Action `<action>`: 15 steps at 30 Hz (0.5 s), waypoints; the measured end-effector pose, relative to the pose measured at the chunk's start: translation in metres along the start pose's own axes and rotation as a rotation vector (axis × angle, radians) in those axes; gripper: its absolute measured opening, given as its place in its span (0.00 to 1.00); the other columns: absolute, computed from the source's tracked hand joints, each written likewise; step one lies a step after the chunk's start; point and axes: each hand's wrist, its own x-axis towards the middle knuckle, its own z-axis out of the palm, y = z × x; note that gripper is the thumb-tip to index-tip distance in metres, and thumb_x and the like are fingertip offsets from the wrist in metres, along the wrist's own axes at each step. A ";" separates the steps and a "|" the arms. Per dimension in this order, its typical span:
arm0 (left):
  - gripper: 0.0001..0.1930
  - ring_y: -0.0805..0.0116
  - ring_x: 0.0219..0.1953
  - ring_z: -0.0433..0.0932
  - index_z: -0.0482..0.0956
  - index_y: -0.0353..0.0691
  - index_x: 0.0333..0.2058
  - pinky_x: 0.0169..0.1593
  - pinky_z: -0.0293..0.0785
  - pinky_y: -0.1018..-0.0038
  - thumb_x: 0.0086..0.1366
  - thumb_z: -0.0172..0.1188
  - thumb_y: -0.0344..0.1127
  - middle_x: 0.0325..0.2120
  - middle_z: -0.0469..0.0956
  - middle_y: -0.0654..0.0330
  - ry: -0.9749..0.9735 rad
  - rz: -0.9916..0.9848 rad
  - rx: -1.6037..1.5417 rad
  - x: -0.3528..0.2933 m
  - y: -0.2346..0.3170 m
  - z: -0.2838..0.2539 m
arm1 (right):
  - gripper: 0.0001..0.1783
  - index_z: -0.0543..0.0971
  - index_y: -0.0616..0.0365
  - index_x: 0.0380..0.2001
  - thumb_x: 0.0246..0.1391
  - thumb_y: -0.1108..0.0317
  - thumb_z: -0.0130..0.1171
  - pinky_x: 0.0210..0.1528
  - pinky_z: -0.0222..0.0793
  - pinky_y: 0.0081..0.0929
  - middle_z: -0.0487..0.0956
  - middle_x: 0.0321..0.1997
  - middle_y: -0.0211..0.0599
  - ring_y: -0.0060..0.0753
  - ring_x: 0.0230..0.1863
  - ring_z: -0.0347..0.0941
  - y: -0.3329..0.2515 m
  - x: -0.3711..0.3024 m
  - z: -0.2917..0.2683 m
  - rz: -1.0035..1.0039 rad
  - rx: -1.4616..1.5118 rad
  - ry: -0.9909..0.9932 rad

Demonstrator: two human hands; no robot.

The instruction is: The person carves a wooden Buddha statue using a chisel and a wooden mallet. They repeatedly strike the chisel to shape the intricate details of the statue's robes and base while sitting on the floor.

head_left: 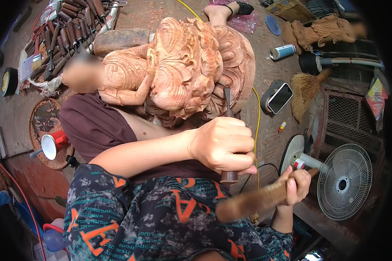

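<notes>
One black tape roll (14,80) lies at your far left, with a paintbrush (28,67) just beyond it. Nearer you, a round tray (31,126) bears reddish shavings, and a red-and-white cup-shaped object (50,147) sits over its near edge. Above these, many wooden-handled tools (69,35) are heaped together, and a worn wooden block (121,41) lies to their right, just beside the carving.

The reddish wooden carving (183,65) lies on its side across the middle of your view, in front of you, its blurred head at left and its rounded, petalled base at right. Your left hand (224,143) is closed in a fist around the handle of a chisel (228,104); the blade points away from you, and its tip appears to touch the base. Your right hand (297,187) wraps its fingers round a wooden club (252,203), blurred along its length, whose thick end points left, apart from the chisel's butt.

A yellow cord (258,108) runs past the base. Further right you have a blue-and-white can (283,51), a phone (280,98), a straw broom (305,95) and a fan (344,182).
</notes>
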 end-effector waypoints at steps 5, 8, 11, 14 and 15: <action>0.14 0.73 0.14 0.59 0.69 0.42 0.19 0.17 0.52 0.77 0.54 0.66 0.38 0.14 0.56 0.68 0.101 0.091 0.023 0.003 -0.008 0.011 | 0.31 0.66 0.49 0.45 0.39 0.89 0.64 0.23 0.65 0.35 0.70 0.27 0.37 0.39 0.23 0.67 0.005 0.016 -0.006 0.063 -0.055 -0.130; 0.14 0.75 0.14 0.59 0.67 0.47 0.18 0.17 0.52 0.78 0.51 0.67 0.39 0.14 0.56 0.70 0.050 0.130 0.140 0.027 0.010 0.009 | 0.21 0.69 0.54 0.39 0.44 0.85 0.63 0.25 0.63 0.32 0.66 0.24 0.35 0.35 0.22 0.62 0.005 -0.006 0.012 0.371 0.154 0.131; 0.08 0.72 0.17 0.65 0.72 0.50 0.30 0.16 0.56 0.77 0.52 0.60 0.39 0.20 0.60 0.66 -0.001 -0.059 0.164 0.056 -0.004 0.038 | 0.20 0.66 0.64 0.45 0.49 0.80 0.60 0.45 0.61 0.33 0.68 0.33 0.36 0.33 0.35 0.64 0.027 -0.003 0.005 0.636 0.316 -0.014; 0.14 0.69 0.20 0.69 0.73 0.53 0.39 0.19 0.66 0.72 0.55 0.59 0.48 0.24 0.63 0.63 0.031 -0.208 0.212 0.073 -0.026 0.060 | 0.31 0.60 0.69 0.57 0.50 0.78 0.58 0.65 0.54 0.34 0.69 0.52 0.41 0.35 0.54 0.65 0.048 0.018 0.013 0.702 0.508 0.014; 0.16 0.69 0.21 0.70 0.73 0.55 0.39 0.20 0.67 0.72 0.55 0.59 0.51 0.23 0.63 0.64 0.080 -0.222 0.299 0.078 -0.031 0.062 | 0.36 0.58 0.69 0.61 0.49 0.78 0.58 0.68 0.51 0.34 0.66 0.59 0.43 0.35 0.59 0.64 0.052 0.016 0.017 0.870 0.658 0.078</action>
